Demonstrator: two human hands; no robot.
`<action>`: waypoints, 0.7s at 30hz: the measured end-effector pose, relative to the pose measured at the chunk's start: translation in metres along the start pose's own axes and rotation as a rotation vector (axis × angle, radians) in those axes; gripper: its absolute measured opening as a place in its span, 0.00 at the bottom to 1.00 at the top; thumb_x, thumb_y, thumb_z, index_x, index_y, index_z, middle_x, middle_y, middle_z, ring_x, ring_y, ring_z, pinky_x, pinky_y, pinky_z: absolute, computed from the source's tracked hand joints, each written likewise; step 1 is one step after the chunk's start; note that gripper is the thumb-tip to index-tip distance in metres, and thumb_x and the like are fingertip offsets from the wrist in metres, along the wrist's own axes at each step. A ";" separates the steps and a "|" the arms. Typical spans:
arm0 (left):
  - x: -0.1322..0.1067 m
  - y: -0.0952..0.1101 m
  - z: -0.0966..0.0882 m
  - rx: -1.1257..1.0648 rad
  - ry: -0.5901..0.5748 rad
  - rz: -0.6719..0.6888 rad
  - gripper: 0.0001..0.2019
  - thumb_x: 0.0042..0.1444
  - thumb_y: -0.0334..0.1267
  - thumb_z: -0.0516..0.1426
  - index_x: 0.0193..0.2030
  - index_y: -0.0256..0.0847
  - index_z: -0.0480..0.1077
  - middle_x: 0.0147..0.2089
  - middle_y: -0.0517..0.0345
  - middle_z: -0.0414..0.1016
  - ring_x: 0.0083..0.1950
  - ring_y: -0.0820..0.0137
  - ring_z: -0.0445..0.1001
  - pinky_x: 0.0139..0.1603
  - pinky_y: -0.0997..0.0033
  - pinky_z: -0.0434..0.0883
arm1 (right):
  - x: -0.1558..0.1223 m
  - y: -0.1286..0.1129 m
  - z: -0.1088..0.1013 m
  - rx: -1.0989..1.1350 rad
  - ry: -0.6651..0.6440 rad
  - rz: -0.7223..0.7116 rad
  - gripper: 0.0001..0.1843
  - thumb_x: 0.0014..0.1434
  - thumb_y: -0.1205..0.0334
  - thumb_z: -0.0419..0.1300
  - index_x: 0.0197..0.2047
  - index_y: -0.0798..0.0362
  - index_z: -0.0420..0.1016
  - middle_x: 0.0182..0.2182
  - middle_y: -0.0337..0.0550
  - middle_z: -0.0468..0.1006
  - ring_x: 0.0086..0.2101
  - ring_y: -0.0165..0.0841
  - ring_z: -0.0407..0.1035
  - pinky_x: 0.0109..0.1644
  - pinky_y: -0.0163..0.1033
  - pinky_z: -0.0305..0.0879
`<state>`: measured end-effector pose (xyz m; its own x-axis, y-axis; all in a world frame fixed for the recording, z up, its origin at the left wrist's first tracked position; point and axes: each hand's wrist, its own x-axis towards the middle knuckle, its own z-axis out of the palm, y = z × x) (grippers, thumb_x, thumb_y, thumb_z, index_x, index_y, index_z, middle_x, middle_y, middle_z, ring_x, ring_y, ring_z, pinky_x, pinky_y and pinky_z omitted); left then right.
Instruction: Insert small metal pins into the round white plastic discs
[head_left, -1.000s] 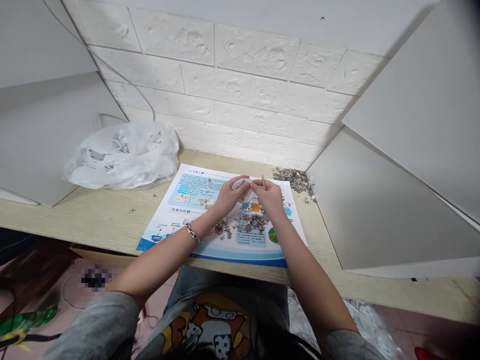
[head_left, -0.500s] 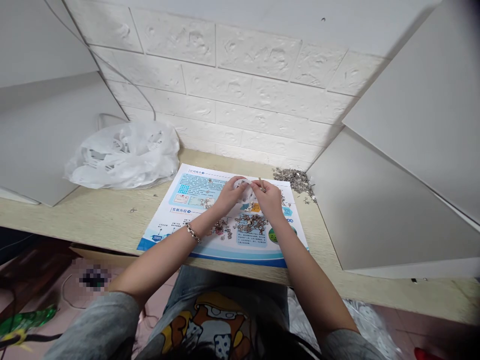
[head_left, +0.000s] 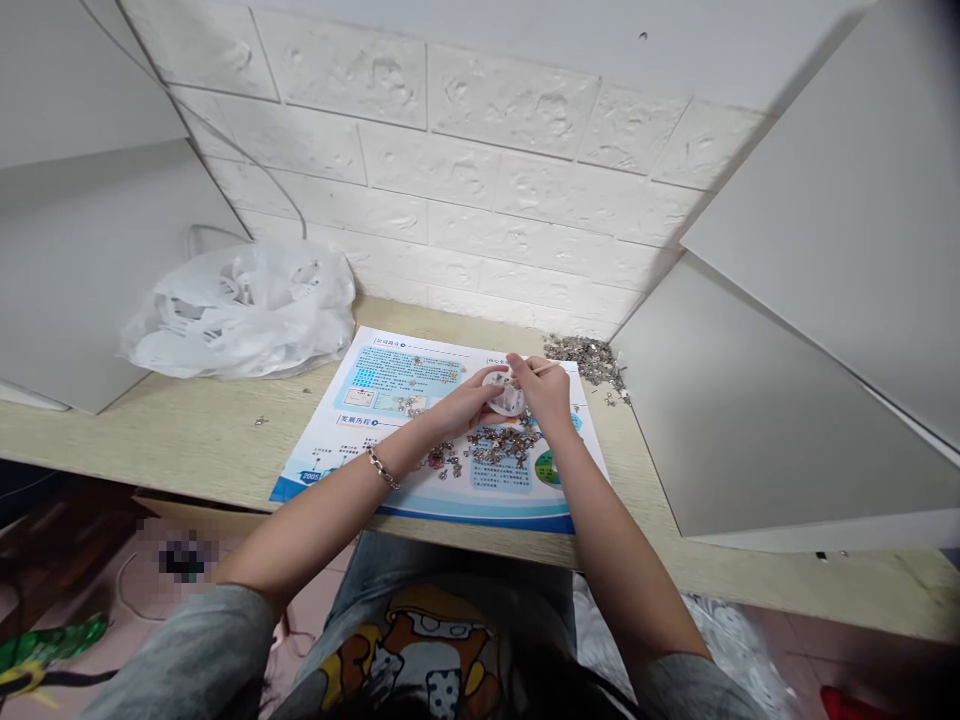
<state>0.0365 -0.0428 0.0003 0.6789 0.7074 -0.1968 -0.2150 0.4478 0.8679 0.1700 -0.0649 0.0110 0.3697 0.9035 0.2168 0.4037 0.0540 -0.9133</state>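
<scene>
A white round plastic part (head_left: 510,403) with a recessed inside is gripped at its edge by my left hand (head_left: 474,398), over the printed sheet (head_left: 442,508). My right hand (head_left: 546,388) is closed around a thin tan stick-like tool (head_left: 553,367), with the fingertips at the upper right of the round part. Whether those fingertips also hold a small piece is too small to make out. Just below both hands lies a heap of small metal pieces (head_left: 501,444), with more of them scattered to the left.
A clear plastic bag (head_left: 247,320) of white parts stands at the back left. Another pile of small metal pieces (head_left: 589,358) lies by the wall at the back right. Grey-white panels (head_left: 780,420) flank the wooden table (head_left: 217,440) on both sides.
The white round part has been turned, so its inside now shows, and has moved slightly right and down. My right hand has shifted right, and the stick now lies more level.
</scene>
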 end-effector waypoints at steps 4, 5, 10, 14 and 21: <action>0.000 -0.003 0.001 0.019 -0.012 -0.009 0.21 0.55 0.31 0.51 0.56 0.41 0.56 0.36 0.50 0.70 0.34 0.69 0.73 0.32 0.71 0.71 | 0.000 0.002 0.001 0.043 0.087 0.032 0.28 0.53 0.40 0.48 0.20 0.56 0.68 0.14 0.41 0.67 0.18 0.28 0.61 0.25 0.34 0.57; 0.001 -0.003 0.001 0.024 -0.004 -0.013 0.21 0.55 0.31 0.51 0.56 0.42 0.57 0.37 0.50 0.70 0.34 0.69 0.73 0.32 0.71 0.71 | -0.001 0.003 0.002 0.049 0.107 0.024 0.28 0.54 0.40 0.47 0.20 0.56 0.68 0.14 0.41 0.67 0.18 0.28 0.62 0.25 0.34 0.57; 0.001 -0.003 0.001 0.023 0.001 -0.008 0.20 0.55 0.31 0.52 0.55 0.42 0.57 0.36 0.51 0.71 0.33 0.70 0.73 0.31 0.73 0.71 | -0.004 0.004 0.006 0.021 0.128 -0.048 0.26 0.54 0.41 0.48 0.21 0.54 0.67 0.15 0.40 0.67 0.19 0.28 0.63 0.26 0.34 0.57; 0.000 -0.004 0.002 0.030 -0.006 -0.011 0.19 0.56 0.32 0.52 0.54 0.41 0.58 0.34 0.53 0.71 0.33 0.69 0.74 0.31 0.73 0.71 | -0.005 0.003 0.006 -0.052 0.075 -0.097 0.24 0.55 0.43 0.49 0.21 0.54 0.68 0.15 0.40 0.68 0.19 0.28 0.63 0.26 0.34 0.56; -0.002 -0.002 0.004 0.058 -0.002 0.041 0.18 0.56 0.32 0.51 0.54 0.42 0.59 0.35 0.52 0.71 0.31 0.73 0.72 0.31 0.74 0.72 | -0.007 0.004 0.009 -0.031 0.137 -0.124 0.25 0.56 0.43 0.46 0.21 0.54 0.65 0.15 0.39 0.65 0.19 0.28 0.62 0.25 0.34 0.55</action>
<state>0.0380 -0.0471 0.0009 0.6718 0.7232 -0.1602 -0.2012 0.3862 0.9002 0.1618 -0.0670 0.0027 0.4251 0.8244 0.3737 0.4783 0.1459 -0.8660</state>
